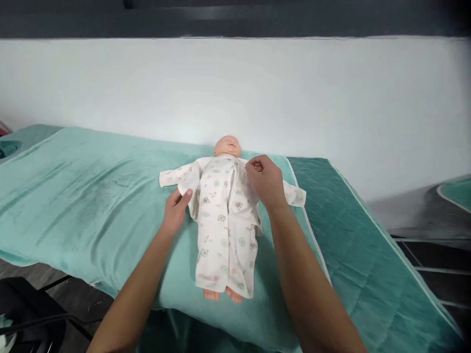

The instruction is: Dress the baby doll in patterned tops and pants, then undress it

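Observation:
A baby doll (227, 146) lies on its back with its head toward the wall and its toes showing below the hem. It wears a white printed baby gown (215, 235), sleeves spread to both sides. At the left side of the garment, my left hand (175, 208) pinches a loose flap of the cloth between thumb and fingers. My right hand (267, 179) is closed at the chest and shoulder on the right, its fingertips on the gown's fabric. The hand itself hides part of that shoulder and sleeve.
A light green sheet (91, 181) covers the bed, over a darker quilted teal cover (353, 235) at right. A white wall (235, 88) stands right behind the bed. A black chair (29, 314) is at lower left; metal bars (441, 269) show at right.

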{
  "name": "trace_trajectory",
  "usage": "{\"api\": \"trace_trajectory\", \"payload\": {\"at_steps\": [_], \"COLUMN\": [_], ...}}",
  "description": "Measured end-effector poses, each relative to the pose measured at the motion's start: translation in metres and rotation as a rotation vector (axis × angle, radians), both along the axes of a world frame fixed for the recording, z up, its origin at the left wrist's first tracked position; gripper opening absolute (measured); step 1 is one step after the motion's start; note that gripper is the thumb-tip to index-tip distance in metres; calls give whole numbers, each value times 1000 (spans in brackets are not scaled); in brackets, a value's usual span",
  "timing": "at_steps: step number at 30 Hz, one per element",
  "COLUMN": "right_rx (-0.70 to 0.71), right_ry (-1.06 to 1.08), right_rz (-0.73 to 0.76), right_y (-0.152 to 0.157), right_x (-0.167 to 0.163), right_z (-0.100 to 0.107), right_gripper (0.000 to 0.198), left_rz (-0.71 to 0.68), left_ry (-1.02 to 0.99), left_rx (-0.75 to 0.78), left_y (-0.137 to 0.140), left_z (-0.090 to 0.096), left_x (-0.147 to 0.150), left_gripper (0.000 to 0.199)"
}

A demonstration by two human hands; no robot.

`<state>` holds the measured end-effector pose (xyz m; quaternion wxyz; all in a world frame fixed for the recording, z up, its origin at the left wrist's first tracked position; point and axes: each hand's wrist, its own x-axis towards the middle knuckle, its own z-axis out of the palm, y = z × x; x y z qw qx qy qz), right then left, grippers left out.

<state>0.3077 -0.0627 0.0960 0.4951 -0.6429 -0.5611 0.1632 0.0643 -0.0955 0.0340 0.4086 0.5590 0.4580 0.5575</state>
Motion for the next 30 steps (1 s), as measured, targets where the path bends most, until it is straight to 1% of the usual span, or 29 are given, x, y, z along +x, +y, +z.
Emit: {"api": "trace_trajectory", "payload": {"at_steps": [1, 2, 4, 6, 7, 8, 9, 10, 13, 14, 15, 17, 19, 21, 22, 23, 25, 27, 28, 29, 30], "right_rx": [-41, -88, -169, -189, -176, -157, -143, -139, -198, -220, -230, -206, -153, -117, -105, -95, -76, -77, -87, -101, -112], "right_ry": [-48, -110, -250, -358, -388, -405, -415, -421, -401, -380, -348, -246, -101, 74, 159, 233, 322, 338, 337, 336, 336], "right_rz": [-48, -75, -88, -82, -83, -85, -87, -87, -60, -54, -49, -36, -14, 15, 31, 47, 66, 64, 60, 58, 56], "right_y": [14, 25, 43, 52, 54, 55, 55, 54, 52, 52, 52, 54, 55, 55, 55, 55, 55, 55, 56, 56, 57], "right_x": [1, 1, -1, -5, -6, -8, -9, -9, -9, -8, -6, -2, 2, 5, 5, 4, 2, -1, -2, -2, -2], "right_z": [-5, -8, -13, -16, -17, -18, -18, -18, -17, -16, -16, -16, -18, -19, -20, -20, -20, -20, -21, -22, -22], "right_gripper": [11, 16, 28, 36, 37, 37, 35, 33, 27, 25, 23, 19, 18, 19, 21, 22, 22, 21, 19, 18, 18], "left_rz": [-42, -117, -351, -513, -563, -586, -579, -543, -315, -249, -210, -218, -280, -320, -315, -285, -153, 16, 76, 95, 69], "left_ry": [30, 108, 355, 569, 625, 635, 605, 551, 396, 377, 376, 399, 398, 334, 288, 246, 212, 246, 271, 294, 310], "left_rx": [18, 47, 173, 316, 356, 365, 343, 303, 168, 141, 127, 111, 102, 103, 112, 125, 138, 110, 78, 41, 6], "left_y": [-2, -5, -12, -14, -12, -8, -2, 6, 35, 45, 53, 64, 70, 76, 80, 85, 98, 111, 117, 121, 124], "left_z": [9, 18, 35, 47, 50, 51, 51, 49, 44, 44, 44, 50, 60, 70, 74, 77, 77, 71, 68, 64, 61], "left_x": [6, 13, 25, 32, 34, 34, 33, 32, 33, 37, 42, 56, 71, 82, 85, 88, 88, 85, 83, 82, 81], "left_gripper": [36, 33, 26, 24, 23, 22, 21, 22, 24, 23, 22, 21, 22, 22, 21, 20, 18, 16, 16, 17, 20]}}
